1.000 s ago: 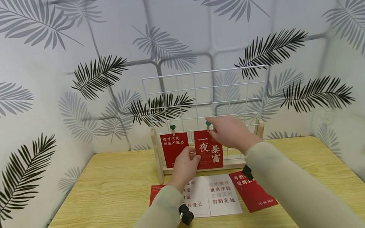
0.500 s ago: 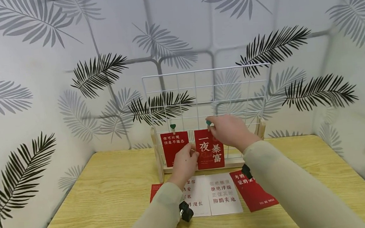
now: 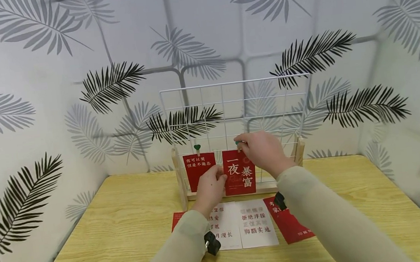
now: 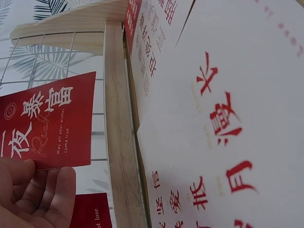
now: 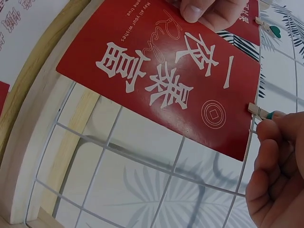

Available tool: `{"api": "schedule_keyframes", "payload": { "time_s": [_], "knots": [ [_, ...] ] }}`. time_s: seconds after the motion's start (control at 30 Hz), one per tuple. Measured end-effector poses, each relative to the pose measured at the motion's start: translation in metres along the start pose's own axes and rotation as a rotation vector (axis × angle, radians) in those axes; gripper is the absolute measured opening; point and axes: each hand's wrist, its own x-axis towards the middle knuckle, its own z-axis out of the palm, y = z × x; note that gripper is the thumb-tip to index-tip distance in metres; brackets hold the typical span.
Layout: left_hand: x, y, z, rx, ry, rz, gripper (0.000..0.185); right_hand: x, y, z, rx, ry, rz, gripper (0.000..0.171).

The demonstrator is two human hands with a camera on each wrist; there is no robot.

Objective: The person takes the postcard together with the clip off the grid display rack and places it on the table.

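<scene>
A red card (image 3: 239, 181) with white characters hangs upright against the white wire grid (image 3: 234, 82). Its left edge is pinched by my left hand (image 3: 211, 187), the thumb showing on the card's front in the right wrist view. At the card's top edge, my right hand (image 3: 265, 151) pinches a small wooden clothespin (image 5: 258, 112) with a green heart, thumb and index finger on its outer end. The clothespin's jaws sit over the card's edge at the grid wire. Left of this, a second red card (image 3: 195, 178) hangs from another heart clothespin (image 3: 197, 148), partly behind my left hand.
Wooden feet and a wooden base bar (image 4: 118, 123) carry the grid on a wood-grain table (image 3: 91, 235). In front lie white cards (image 3: 260, 238) and red cards (image 3: 291, 228), partly covered by my sleeves. A leaf-patterned wall stands behind.
My left thumb has drawn back from the card's lower front to its left edge. My right fingers have curled closer around the clothespin's heart. The card hangs in nearly the same place.
</scene>
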Motion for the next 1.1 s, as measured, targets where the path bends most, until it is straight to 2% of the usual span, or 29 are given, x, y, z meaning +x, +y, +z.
{"api": "schedule_keyframes", "payload": {
  "time_s": [0.27,0.67,1.1],
  "knots": [
    [-0.0019,0.0009,-0.0007,0.003,0.000,-0.004,0.011,-0.0029,-0.0046,0.0006,0.073,-0.017,0.064,0.026],
    [-0.0021,0.0026,-0.0028,0.003,0.005,-0.008,0.011,-0.0044,-0.0066,0.0017,0.079,0.010,0.090,0.022],
    [-0.0023,0.0026,-0.0056,0.010,-0.006,0.007,0.011,-0.0063,-0.0058,-0.0005,0.096,0.022,0.056,0.013]
  ]
}}
